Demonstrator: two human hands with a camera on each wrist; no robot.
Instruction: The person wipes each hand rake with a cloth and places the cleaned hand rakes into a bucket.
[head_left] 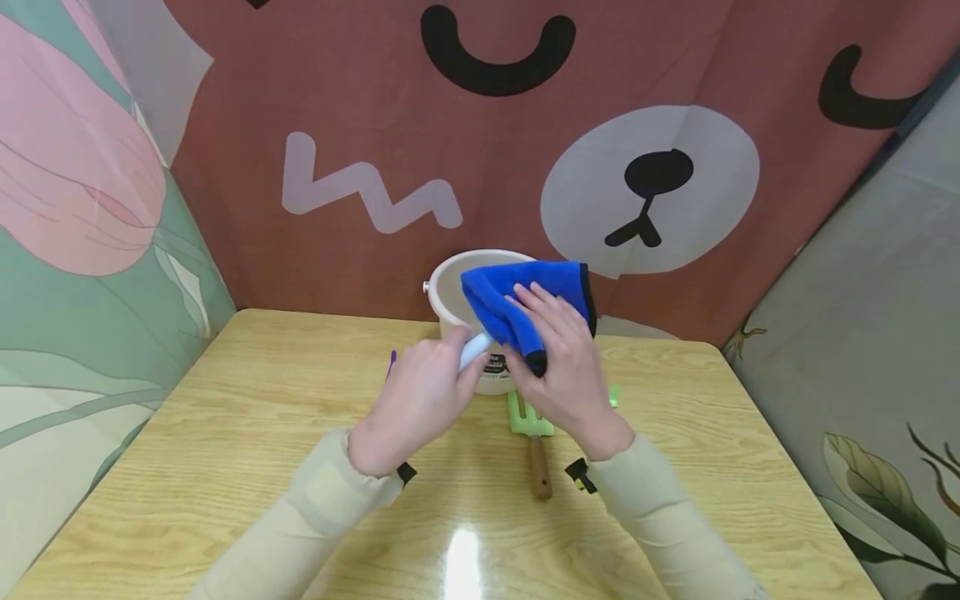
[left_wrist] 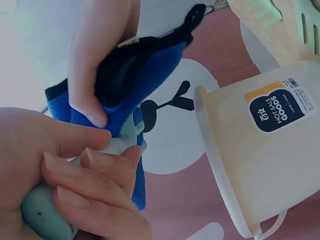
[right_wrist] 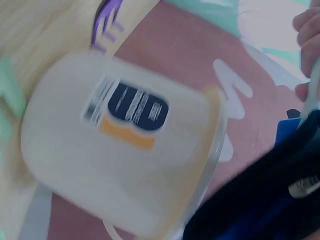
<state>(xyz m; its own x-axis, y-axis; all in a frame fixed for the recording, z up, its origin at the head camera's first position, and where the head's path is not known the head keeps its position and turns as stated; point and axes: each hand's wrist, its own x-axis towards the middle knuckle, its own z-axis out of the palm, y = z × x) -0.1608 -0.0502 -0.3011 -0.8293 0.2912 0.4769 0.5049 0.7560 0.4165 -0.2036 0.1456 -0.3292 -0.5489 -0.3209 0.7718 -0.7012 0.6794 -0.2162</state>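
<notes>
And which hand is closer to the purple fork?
Your left. In the head view, the left hand, gripping a pale handle, is raised just right of the purple fork; the right hand, holding the blue cloth, is farther right.

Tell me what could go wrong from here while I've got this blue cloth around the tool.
The blue cloth could slip from your right hand, perhaps into the nearby open bucket. The pale handle might twist in your left hand if the cloth tugs on it. Lowering your right hand could also knock the green slotted tool lying below.
</notes>
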